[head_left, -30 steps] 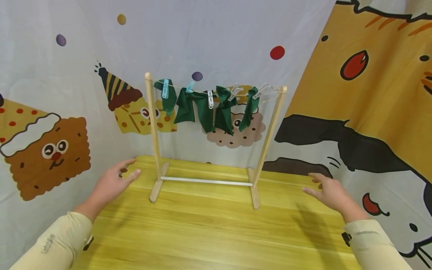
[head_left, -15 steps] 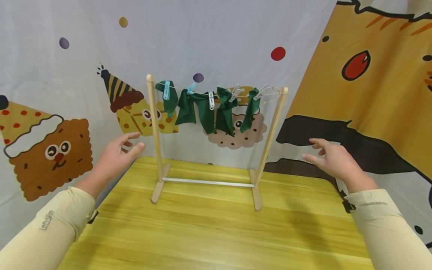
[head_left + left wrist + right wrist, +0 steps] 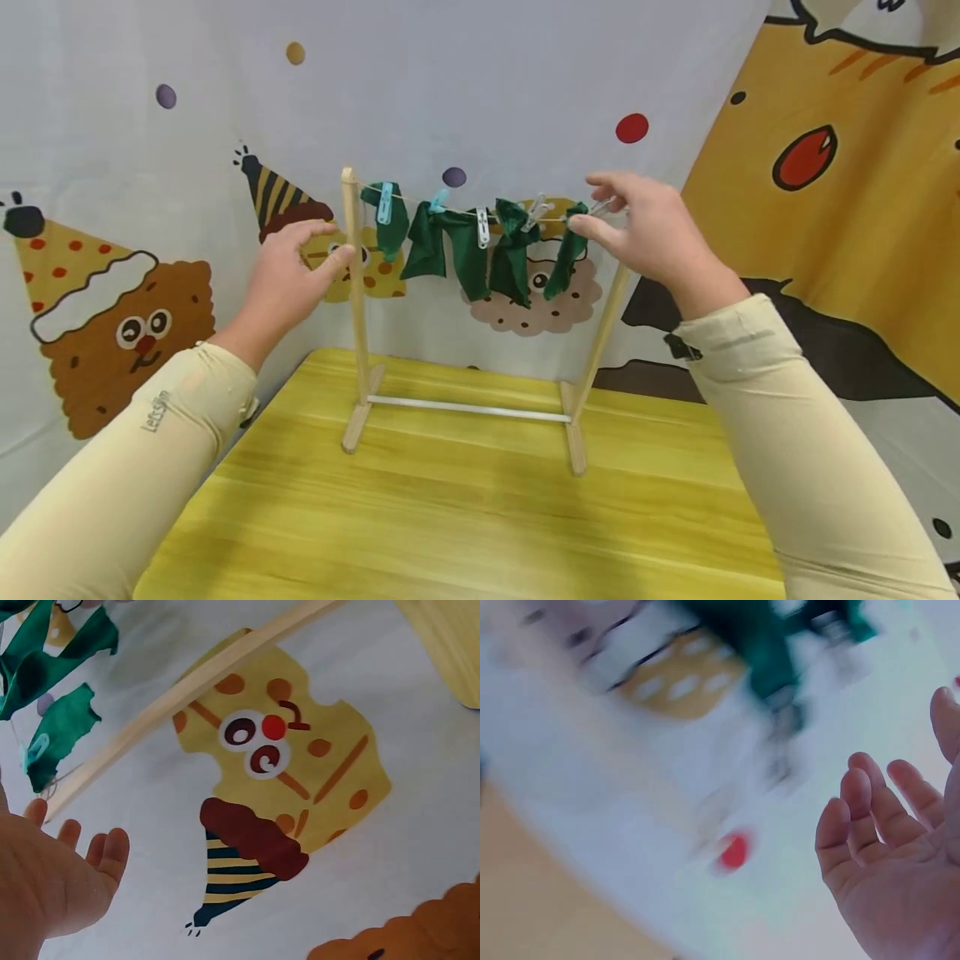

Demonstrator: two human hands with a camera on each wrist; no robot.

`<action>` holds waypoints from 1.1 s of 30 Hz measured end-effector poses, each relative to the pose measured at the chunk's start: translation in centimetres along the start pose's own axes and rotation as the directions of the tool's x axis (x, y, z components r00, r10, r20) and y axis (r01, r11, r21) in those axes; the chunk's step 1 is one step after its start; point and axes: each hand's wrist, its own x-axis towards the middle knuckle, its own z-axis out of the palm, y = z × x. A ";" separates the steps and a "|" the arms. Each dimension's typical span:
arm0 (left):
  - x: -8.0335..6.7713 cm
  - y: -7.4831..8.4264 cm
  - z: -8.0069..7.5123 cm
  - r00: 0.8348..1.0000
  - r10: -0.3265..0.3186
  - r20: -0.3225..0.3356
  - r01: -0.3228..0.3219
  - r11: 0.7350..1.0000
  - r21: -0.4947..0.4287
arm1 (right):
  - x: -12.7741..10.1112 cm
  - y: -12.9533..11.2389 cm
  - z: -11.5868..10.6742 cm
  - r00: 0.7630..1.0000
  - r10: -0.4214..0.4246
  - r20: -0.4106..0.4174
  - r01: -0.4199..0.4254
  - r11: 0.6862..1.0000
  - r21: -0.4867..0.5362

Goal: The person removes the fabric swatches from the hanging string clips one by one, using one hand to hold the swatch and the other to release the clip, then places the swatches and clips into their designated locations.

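Both hands have risen off the worktop (image 3: 465, 517) to line height since a second ago. Wooden drying rack (image 3: 358, 333) stands mid-frame at the worktop's far edge, green cloths (image 3: 465, 250) pegged along its string. Left hand (image 3: 288, 271) sits left of centre, fingers spread and relaxed, just beside the rack's left post, holding nothing. Right hand (image 3: 645, 225) is right of centre, fingers open, fingertips at the white peg (image 3: 596, 208) on the rightmost cloth; contact unclear. Right wrist view blurred.
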 end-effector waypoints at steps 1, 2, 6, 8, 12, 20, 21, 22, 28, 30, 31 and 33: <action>0.3 0.2 0.0 1.000 -0.006 -0.008 0.006 1.000 -0.007 | 1.0 -1.4 0.3 1.000 -0.026 0.006 0.026 1.000 -0.002; 0.5 0.4 0.0 1.000 -0.010 -0.016 0.010 1.000 -0.010 | 1.9 -2.7 0.6 0.999 -0.044 0.018 0.044 0.999 -0.008; 1.1 1.1 0.0 1.000 -0.019 -0.017 0.018 1.000 -0.019 | 4.9 -7.3 2.3 0.990 -0.124 0.063 0.126 0.991 -0.038; 1.3 1.3 0.1 1.000 -0.014 -0.014 0.014 1.000 -0.018 | 6.0 -9.1 3.4 0.983 -0.165 0.082 0.169 0.984 -0.053; 1.6 1.5 0.4 1.000 0.002 -0.021 -0.002 1.000 -0.011 | 7.7 -11.9 5.7 0.963 -0.248 0.110 0.259 0.960 -0.108; 1.9 1.5 0.9 0.999 0.042 -0.030 -0.042 0.999 0.003 | 9.6 -15.3 9.7 0.950 -0.206 0.233 0.258 0.940 -0.223; 1.9 1.5 0.9 0.999 0.042 -0.031 -0.042 0.999 0.007 | 9.8 -15.6 10.1 0.951 -0.197 0.239 0.252 0.941 -0.228; 2.0 1.4 0.9 0.999 0.043 -0.032 -0.042 0.999 0.012 | 10.0 -15.8 10.4 0.952 -0.186 0.244 0.244 0.941 -0.235; 2.0 1.4 0.7 0.999 0.037 -0.039 -0.035 0.998 0.043 | 11.0 -16.3 11.8 0.953 -0.160 0.257 0.226 0.940 -0.254; 2.0 1.3 0.7 0.998 0.036 -0.044 -0.034 0.999 0.043 | 11.2 -16.4 12.2 0.954 -0.159 0.256 0.226 0.939 -0.259; 2.0 1.3 0.6 0.998 0.036 -0.046 -0.034 0.998 0.043 | 11.4 -16.5 12.3 0.954 -0.159 0.255 0.227 0.938 -0.263; 1.9 1.2 0.5 0.998 0.037 -0.050 -0.035 0.998 0.044 | 11.7 -16.6 12.6 0.954 -0.155 0.256 0.226 0.934 -0.276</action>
